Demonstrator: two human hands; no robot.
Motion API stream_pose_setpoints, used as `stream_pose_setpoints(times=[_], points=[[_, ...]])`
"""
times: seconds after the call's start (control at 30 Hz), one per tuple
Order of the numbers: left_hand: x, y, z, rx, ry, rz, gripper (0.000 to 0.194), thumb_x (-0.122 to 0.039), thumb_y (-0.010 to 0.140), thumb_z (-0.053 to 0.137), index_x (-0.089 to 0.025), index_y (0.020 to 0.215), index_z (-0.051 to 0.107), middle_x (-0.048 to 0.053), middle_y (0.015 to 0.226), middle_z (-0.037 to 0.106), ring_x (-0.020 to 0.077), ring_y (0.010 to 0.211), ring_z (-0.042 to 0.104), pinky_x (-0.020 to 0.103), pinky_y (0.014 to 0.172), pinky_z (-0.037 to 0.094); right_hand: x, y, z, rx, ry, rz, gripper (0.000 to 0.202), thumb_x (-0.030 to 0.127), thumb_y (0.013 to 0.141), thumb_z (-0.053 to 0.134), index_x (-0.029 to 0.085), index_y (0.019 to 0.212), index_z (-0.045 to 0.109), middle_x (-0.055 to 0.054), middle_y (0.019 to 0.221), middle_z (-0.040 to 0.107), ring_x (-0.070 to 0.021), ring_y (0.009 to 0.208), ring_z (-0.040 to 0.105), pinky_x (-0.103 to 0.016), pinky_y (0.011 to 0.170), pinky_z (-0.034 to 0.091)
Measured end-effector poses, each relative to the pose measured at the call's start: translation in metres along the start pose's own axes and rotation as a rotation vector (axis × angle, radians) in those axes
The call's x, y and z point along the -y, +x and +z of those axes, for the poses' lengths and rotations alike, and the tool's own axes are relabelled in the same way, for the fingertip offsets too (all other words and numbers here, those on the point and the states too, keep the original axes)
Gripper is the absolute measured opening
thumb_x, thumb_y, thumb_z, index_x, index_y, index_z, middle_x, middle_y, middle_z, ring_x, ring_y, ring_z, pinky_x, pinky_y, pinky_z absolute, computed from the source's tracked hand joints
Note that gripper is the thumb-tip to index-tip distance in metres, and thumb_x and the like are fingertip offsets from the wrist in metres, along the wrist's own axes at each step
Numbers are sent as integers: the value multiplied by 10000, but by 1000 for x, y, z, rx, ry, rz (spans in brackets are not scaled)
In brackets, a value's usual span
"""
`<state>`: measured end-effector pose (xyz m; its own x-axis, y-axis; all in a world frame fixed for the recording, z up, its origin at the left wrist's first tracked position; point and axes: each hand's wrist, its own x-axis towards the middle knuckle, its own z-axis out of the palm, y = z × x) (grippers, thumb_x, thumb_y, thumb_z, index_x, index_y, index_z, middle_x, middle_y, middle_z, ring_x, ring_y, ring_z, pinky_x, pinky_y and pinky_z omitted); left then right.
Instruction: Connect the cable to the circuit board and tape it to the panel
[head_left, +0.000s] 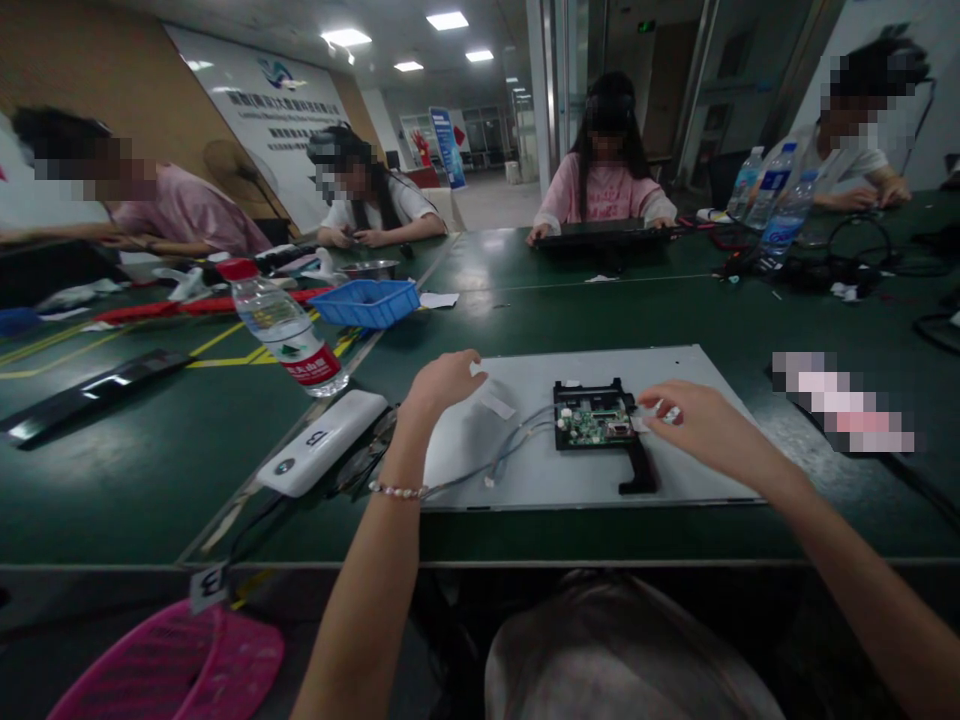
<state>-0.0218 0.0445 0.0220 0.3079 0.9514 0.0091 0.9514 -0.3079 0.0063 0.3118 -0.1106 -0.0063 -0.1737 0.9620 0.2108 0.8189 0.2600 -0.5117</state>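
A flat light-grey panel lies on the green table in front of me. On it sits a black bracket with a green circuit board; grey cables run from the board toward the left. My left hand hovers over the panel's left back part, fingers apart, near a small pale strip. Beside the board's right edge is my right hand, fingers curled together around something small and clear or whitish that I cannot make out.
Left of the panel stand a white power bank, glasses and a tilted water bottle. Further back is a blue tray. A pink basket is below the table edge. Several people sit around the table.
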Motion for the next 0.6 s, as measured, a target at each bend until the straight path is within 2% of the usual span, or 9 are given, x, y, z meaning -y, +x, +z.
stream_pose_setpoints(times=[0.07,0.17,0.33,0.43,0.53,0.6], points=[[-5,0,0,-50,22,2,367,-387,861,479,-203,1163,577,61,1005,671,205,917,617,256,750,452,-17,12,-10,101,-6,8,274,272,790,584,171,1030,669,-80,1011,680,-186,820,636,-313,779,484],[-13,0,1,-117,34,35,316,-362,872,473,-199,1108,605,61,1000,664,206,933,609,263,780,448,-27,25,-11,226,19,-10,237,276,728,634,180,935,697,-76,982,691,-194,845,636,-292,777,481],[-32,-2,5,-163,-13,167,294,-333,904,441,-197,1100,612,69,1080,627,195,907,604,270,777,441,-22,29,-4,229,103,4,156,310,721,626,188,780,702,-61,819,694,-177,729,635,-278,697,492],[-46,-3,8,-145,-71,275,298,-327,923,427,-188,1119,603,67,1110,608,167,855,601,263,775,440,-25,29,-9,275,186,41,162,316,743,588,195,742,695,-46,741,692,-171,674,631,-277,659,488],[-63,-3,11,-105,-133,393,289,-309,933,422,-178,1118,602,64,1107,608,161,860,600,268,793,440,-40,29,-20,312,216,102,178,309,760,563,196,748,699,-57,785,710,-184,715,645,-277,650,482],[-74,-2,13,-97,-162,453,292,-317,942,420,-173,1123,599,69,1119,610,177,925,593,283,832,436,-54,29,-27,290,179,127,195,334,778,561,206,778,709,-66,849,717,-197,765,651,-290,676,484]])
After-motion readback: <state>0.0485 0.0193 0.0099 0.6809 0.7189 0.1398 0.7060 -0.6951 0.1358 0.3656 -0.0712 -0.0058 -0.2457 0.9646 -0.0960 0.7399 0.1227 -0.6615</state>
